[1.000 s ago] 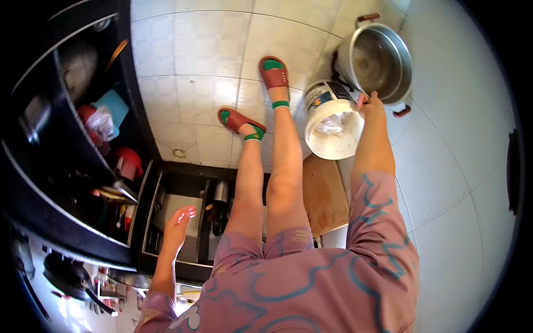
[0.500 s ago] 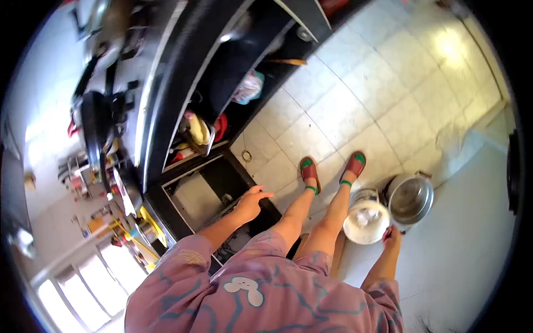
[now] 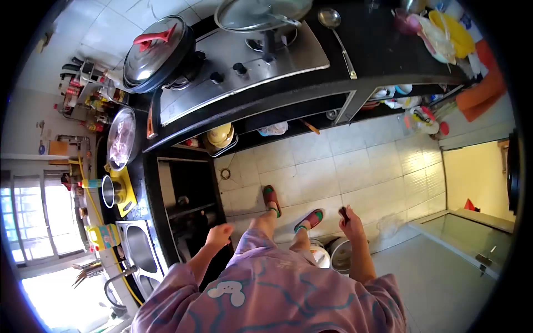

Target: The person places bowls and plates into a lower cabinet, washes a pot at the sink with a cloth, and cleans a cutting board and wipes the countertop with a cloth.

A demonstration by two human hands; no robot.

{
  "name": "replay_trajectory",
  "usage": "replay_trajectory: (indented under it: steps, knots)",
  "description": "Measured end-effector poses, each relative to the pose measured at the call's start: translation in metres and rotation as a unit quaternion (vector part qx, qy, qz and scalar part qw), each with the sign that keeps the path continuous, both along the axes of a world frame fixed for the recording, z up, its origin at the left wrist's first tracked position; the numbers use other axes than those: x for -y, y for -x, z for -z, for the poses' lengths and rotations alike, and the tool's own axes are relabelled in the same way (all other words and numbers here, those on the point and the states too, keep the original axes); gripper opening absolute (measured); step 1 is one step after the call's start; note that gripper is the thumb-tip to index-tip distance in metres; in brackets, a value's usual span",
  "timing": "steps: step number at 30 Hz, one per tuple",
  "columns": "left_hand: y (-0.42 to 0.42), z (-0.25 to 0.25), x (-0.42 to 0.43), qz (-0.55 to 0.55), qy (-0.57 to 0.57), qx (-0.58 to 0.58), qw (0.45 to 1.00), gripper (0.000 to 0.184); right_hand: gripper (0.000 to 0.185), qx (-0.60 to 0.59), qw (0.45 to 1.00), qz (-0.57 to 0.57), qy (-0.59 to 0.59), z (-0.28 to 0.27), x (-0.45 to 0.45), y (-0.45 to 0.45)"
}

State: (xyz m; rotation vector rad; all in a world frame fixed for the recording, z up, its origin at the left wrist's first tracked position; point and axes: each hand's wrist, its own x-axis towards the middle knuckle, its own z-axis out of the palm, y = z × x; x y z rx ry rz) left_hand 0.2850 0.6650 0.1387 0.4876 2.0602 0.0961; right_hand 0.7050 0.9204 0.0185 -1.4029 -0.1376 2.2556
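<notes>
The person's right hand [image 3: 352, 225] is closed around a small dark thing [image 3: 345, 214], which pokes out past the fingers; it is too small to name. The fingers probably wrap it because it is little. The metal pot [image 3: 340, 256] is lower than that hand and nearer the body, partly hidden by the arm. The white bucket [image 3: 320, 257] sits beside the pot, maybe to keep both out of the way. The left hand [image 3: 220, 235] is curled up, with nothing seen in it, perhaps for balance.
</notes>
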Motion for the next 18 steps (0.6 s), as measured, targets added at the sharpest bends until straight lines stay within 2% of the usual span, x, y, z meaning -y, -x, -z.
replay_trajectory:
  steps: [1,3,5,6,7,8,9,11,12,14,15,16,17,18]
  knots:
    - [0.012,0.010,0.027,0.010,-0.009,0.002,1.000,0.025,0.017,0.006,1.000,0.010,-0.008,-0.017,-0.021,0.029]
    - [0.033,0.021,0.080,0.029,-0.024,0.020,0.999,0.028,0.014,-0.035,0.993,-0.082,-0.083,-0.038,-0.050,0.079]
    - [0.059,0.045,0.138,0.040,-0.038,0.043,0.998,0.029,0.012,-0.049,0.988,-0.082,-0.118,-0.056,-0.075,0.145]
    - [0.076,0.073,0.174,0.094,-0.019,0.070,0.993,0.029,0.013,-0.272,0.940,-0.084,-0.185,-0.054,-0.089,0.175]
    - [0.089,0.088,0.192,0.149,0.000,0.097,0.984,0.029,0.016,-0.177,0.975,0.017,-0.130,-0.059,-0.094,0.207]
    - [0.096,0.087,0.194,0.151,-0.006,0.104,0.983,0.029,0.021,-0.111,0.982,0.023,-0.150,-0.082,-0.102,0.243]
    - [0.104,0.080,0.193,0.105,-0.013,0.091,0.990,0.029,0.026,-0.047,0.984,0.033,-0.168,-0.103,-0.113,0.277]
    - [0.121,0.065,0.184,0.009,-0.041,0.091,0.995,0.028,0.034,-0.052,0.961,0.022,-0.269,-0.099,-0.149,0.324]
    - [0.134,0.073,0.184,0.012,-0.041,0.097,0.994,0.028,0.035,0.061,0.952,0.061,-0.295,-0.101,-0.171,0.352]
    - [0.163,0.106,0.207,-0.242,-0.158,0.140,0.947,0.027,0.033,0.235,0.860,0.031,-0.451,-0.128,-0.204,0.410]
    - [0.168,0.058,0.167,-0.182,-0.123,0.058,0.974,0.027,0.030,0.416,0.727,-0.021,-0.546,-0.135,-0.220,0.430]
    - [0.172,0.061,0.164,-0.183,-0.123,0.060,0.974,0.027,0.031,0.399,0.675,-0.009,-0.620,-0.104,-0.250,0.439]
    - [0.171,0.068,0.164,-0.263,-0.145,0.073,0.951,0.026,0.028,0.437,0.583,-0.007,-0.685,-0.119,-0.254,0.447]
    - [0.167,0.068,0.164,-0.344,-0.165,0.081,0.921,0.026,0.027,0.496,0.544,-0.048,-0.675,-0.123,-0.255,0.452]
